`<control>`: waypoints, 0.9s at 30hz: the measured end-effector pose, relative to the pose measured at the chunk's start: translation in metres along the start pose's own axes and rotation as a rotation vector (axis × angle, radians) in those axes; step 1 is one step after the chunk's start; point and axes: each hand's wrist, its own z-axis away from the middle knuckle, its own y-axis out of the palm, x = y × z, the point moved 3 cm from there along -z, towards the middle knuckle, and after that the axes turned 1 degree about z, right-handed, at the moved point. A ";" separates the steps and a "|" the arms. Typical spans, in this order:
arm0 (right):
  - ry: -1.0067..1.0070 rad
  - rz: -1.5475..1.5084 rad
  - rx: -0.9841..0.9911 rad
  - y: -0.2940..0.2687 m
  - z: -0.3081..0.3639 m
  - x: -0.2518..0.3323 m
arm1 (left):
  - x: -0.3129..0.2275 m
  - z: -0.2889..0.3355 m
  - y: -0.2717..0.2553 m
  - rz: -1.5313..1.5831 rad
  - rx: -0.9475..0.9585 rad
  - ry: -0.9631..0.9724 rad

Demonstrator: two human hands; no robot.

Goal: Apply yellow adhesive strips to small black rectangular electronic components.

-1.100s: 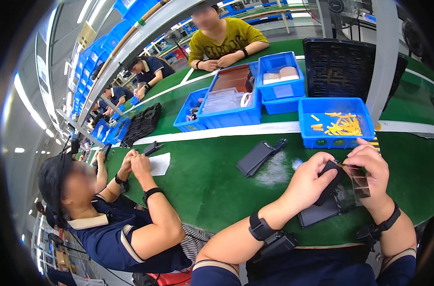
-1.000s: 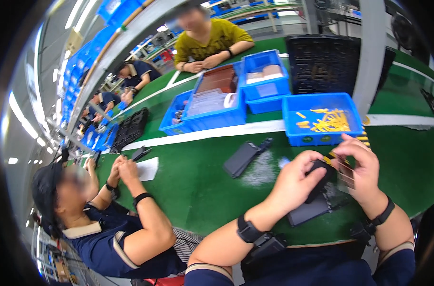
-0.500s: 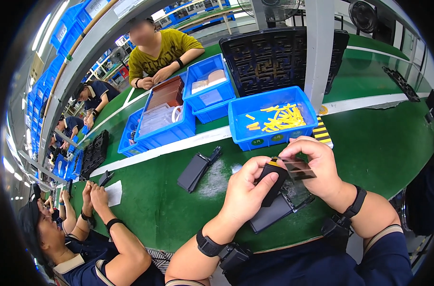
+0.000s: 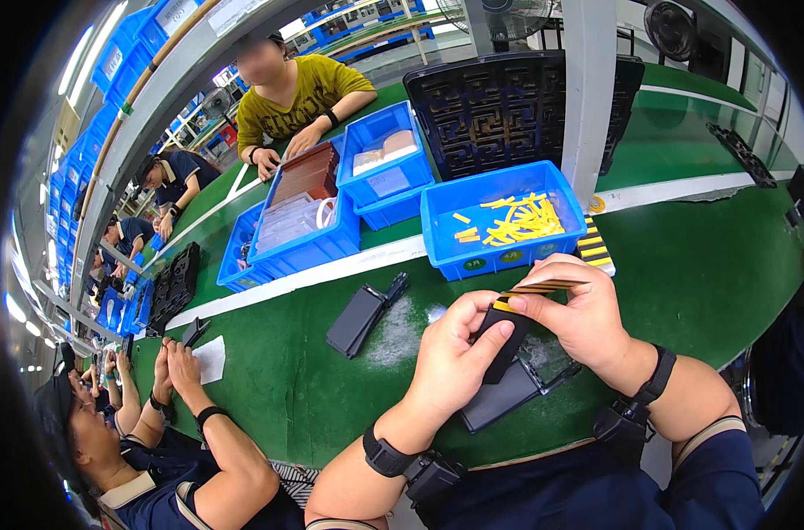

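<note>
My left hand (image 4: 448,358) grips a flat black rectangular part (image 4: 505,352), tilted, with its thumb across the face. At the part's upper end a short yellow strip (image 4: 504,306) shows, and my right thumb presses near it. My right hand (image 4: 598,325) is closed on a thin dark sheet with yellow stripes (image 4: 547,285), which lies nearly edge-on just above that end. Beneath my hands a black device with a hinged arm (image 4: 501,397) rests on the green table, partly covered by them.
Ahead stands a blue bin (image 4: 437,237) of loose yellow strips, with a striped yellow-black stack (image 4: 598,247) beside it. Another black device (image 4: 358,320) lies left. Further blue bins (image 4: 306,243) and a grey post (image 4: 587,106) stand beyond. A co-worker (image 4: 168,433) sits at left.
My right hand has turned the striped sheet from face-on to nearly edge-on. Its thumb has come in against the upper end of the black part, while my left hand has stayed about put.
</note>
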 end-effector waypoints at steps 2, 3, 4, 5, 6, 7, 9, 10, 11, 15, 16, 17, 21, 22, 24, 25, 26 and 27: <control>0.014 0.000 -0.005 0.000 0.000 0.003 | 0.001 0.000 -0.001 -0.005 -0.001 0.001; 0.030 0.001 -0.008 0.000 0.000 0.003 | 0.001 0.000 -0.001 -0.005 -0.002 0.000; 0.030 0.000 -0.008 0.000 -0.001 0.003 | 0.001 0.000 -0.002 -0.004 0.003 -0.007; -0.037 0.065 -0.005 0.000 -0.001 0.003 | 0.002 -0.001 -0.002 -0.004 0.008 -0.014; -0.103 0.130 -0.001 0.001 -0.001 0.004 | 0.002 -0.001 -0.002 -0.004 0.007 -0.015; -0.103 0.129 0.000 0.002 -0.001 0.004 | 0.002 0.000 -0.002 -0.017 0.005 -0.006; -0.268 0.326 -0.081 0.003 0.000 0.010 | 0.001 0.000 -0.002 -0.035 0.000 0.004; -0.271 0.320 -0.080 0.003 -0.001 0.010 | 0.000 0.001 -0.001 -0.023 0.001 0.000; -0.358 0.382 -0.057 0.002 -0.001 0.010 | -0.002 0.001 0.000 -0.012 0.002 -0.005; -0.509 0.493 -0.039 0.002 0.001 0.013 | -0.011 0.004 0.004 -0.204 0.005 0.068; -0.526 0.515 -0.047 0.002 0.001 0.014 | -0.011 0.005 0.004 -0.321 0.003 0.090; -0.549 0.510 -0.059 0.003 0.000 0.015 | -0.012 0.004 0.004 -0.348 0.021 0.097; -0.479 0.499 -0.037 0.005 0.001 0.017 | -0.021 0.007 0.006 -0.425 0.033 0.124; -0.486 0.490 -0.034 0.005 0.000 0.017 | -0.022 0.007 0.006 -0.439 0.033 0.118; -0.507 0.550 -0.012 0.004 0.000 0.017 | -0.021 0.006 0.004 -0.433 0.014 0.127; -0.480 0.534 0.019 0.004 0.000 0.015 | -0.021 0.005 0.002 -0.421 0.005 0.134; -0.486 0.523 0.024 0.003 -0.001 0.017 | -0.020 0.005 0.000 -0.428 -0.006 0.133; -0.496 0.541 0.037 0.003 -0.001 0.021 | -0.020 0.005 -0.002 -0.383 -0.018 0.141</control>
